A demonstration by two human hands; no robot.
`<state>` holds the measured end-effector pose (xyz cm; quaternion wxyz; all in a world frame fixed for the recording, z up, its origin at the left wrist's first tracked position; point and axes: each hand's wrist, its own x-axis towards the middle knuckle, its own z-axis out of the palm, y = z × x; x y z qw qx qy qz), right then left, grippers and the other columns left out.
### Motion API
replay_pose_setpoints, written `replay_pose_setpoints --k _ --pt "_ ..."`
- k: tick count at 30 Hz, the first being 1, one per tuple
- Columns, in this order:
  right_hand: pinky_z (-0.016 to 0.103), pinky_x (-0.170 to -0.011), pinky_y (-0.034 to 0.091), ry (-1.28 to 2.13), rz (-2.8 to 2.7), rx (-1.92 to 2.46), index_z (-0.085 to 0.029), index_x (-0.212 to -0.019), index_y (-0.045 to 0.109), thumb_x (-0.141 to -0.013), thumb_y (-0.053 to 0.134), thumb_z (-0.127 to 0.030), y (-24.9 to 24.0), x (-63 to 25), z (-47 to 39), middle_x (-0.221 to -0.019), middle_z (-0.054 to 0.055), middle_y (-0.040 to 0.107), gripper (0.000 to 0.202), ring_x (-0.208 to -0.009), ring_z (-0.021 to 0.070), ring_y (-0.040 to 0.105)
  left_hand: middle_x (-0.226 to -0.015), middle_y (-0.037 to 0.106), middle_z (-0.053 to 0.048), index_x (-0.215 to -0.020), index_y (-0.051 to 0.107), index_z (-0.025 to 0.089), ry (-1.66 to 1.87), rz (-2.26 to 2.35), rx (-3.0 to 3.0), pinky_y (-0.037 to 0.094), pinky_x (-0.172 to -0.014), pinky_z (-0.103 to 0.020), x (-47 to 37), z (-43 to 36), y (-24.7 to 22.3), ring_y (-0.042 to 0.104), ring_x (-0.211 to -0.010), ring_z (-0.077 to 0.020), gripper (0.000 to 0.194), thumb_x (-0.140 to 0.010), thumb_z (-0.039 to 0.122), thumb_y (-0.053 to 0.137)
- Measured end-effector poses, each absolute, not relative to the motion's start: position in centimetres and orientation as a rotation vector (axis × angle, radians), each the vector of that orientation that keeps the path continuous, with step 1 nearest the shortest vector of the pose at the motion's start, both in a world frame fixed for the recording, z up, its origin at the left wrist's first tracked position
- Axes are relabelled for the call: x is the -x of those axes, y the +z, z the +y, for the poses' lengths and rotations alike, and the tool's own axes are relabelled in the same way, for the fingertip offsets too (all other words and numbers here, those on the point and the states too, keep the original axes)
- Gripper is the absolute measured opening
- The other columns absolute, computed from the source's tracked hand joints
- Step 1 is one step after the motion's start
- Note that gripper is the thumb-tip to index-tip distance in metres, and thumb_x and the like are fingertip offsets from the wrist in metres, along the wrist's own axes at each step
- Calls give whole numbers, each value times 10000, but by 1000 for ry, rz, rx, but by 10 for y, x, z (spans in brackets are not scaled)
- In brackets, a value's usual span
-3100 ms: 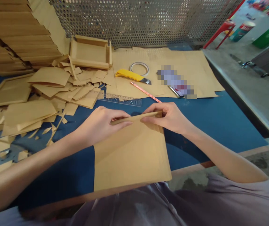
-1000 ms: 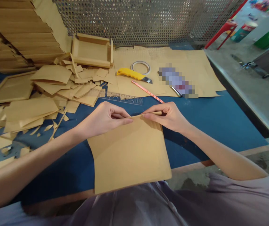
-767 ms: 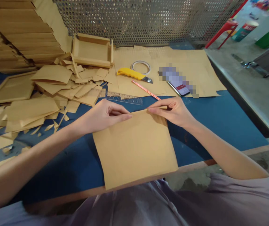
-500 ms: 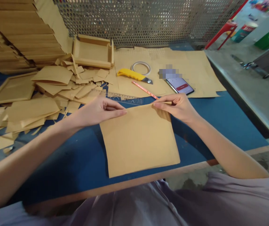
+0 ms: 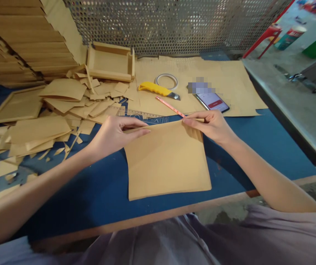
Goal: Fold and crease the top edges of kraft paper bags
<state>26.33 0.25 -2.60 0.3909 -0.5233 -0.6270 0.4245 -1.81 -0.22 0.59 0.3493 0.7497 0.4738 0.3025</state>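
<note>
Pinching kraft sheet by far edge: L hand left end, R hand right end. Sheet's at near side of blue table. Phone btn txt + far-right tub label illegible.

We wear a greyish-purple shirt with short sleeves. A seam shows on our front.

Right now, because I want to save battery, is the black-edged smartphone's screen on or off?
On: the black-edged smartphone shows a lit, pale screen with a red button.
</note>
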Motion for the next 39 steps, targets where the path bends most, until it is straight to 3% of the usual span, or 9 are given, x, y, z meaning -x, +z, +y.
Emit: replay_pose_setpoints --k 13,23,29,39 --pt "330 -780 574 1072 -1536 1264 -245 -822 803 -702 807 -399 -26 -265 6 -881 34 781 195 -857 219 721 -946 773 -21 -905 789 239 906 1301 -1957 561 -873 -243 19 -7 9 715 -908 -195 161 -790 336 733" --pt "302 -750 553 1052 -1554 1273 -244 -807 803 -716 802 -379 -26 -265 7 -854 34 779 163 -829 200 716 -925 776 -34 -897 791 204 891 1278 -1822 578 -821 -248 18 -4 10 720 -881 -201 180 -776 331 752" --pt "287 -732 544 1057 -1527 1267 -243 -804 799 -728 794 -369 -26 -264 8 -844 29 775 147 -805 181 710 -951 775 -15 -885 797 250 964 1290 -1810 573 -851 -259 20 -2 9 715 -933 -212 150 -787 352 748" --pt "314 -706 548 1008 -1556 1300 -232 -790 797 -720 780 -444 -26 -262 6 -844 39 775 225 -795 205 702 -927 773 -15 -862 793 240 966 1349 -1754 575 -812 -244 18 -3 5 711 -905 -204 148 -776 354 757"
